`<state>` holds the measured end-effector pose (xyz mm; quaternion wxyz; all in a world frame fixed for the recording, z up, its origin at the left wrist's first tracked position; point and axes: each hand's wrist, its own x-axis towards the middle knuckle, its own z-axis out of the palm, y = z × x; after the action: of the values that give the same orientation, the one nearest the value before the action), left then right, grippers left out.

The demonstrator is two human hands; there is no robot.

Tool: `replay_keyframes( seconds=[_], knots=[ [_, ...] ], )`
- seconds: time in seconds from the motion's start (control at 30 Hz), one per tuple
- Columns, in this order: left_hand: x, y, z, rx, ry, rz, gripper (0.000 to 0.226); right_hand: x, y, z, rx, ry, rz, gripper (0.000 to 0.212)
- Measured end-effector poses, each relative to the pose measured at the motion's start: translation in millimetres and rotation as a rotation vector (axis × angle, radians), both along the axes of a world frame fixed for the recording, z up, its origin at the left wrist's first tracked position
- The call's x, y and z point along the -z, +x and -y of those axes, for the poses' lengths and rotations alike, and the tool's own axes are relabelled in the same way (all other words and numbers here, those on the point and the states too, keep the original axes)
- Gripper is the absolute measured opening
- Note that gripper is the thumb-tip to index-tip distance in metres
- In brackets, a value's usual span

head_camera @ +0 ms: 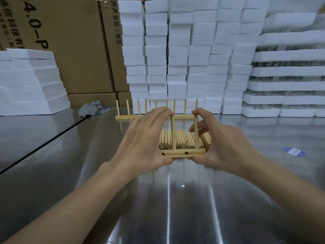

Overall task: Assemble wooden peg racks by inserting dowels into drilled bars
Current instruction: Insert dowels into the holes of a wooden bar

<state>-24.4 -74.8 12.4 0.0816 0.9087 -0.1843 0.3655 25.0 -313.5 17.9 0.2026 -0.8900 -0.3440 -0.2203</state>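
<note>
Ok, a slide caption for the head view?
Left hand and right hand grip a drilled bar with two dowels upright, loose dowels piled behind, a finished rack beyond.

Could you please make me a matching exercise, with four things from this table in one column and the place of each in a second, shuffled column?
Things:
1. drilled bar
2. finished rack
3. loose dowels
4. grey cloth

Places:
A. crumpled near the cardboard boxes
B. gripped by the left hand and the right hand
C. piled flat just behind the held bar
D. standing upright in front of the foam stacks

Pairs: 1-B, 2-D, 3-C, 4-A
</note>
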Motion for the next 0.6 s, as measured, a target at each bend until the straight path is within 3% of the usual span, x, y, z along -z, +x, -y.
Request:
replay_keyframes(
  seconds=[0.6],
  knots=[
    [1.9,0.4,-0.1,-0.064,0.052,0.039,0.107,4.1,2.6,2.7,0.009,0.001,0.078,0.109]
  ],
)
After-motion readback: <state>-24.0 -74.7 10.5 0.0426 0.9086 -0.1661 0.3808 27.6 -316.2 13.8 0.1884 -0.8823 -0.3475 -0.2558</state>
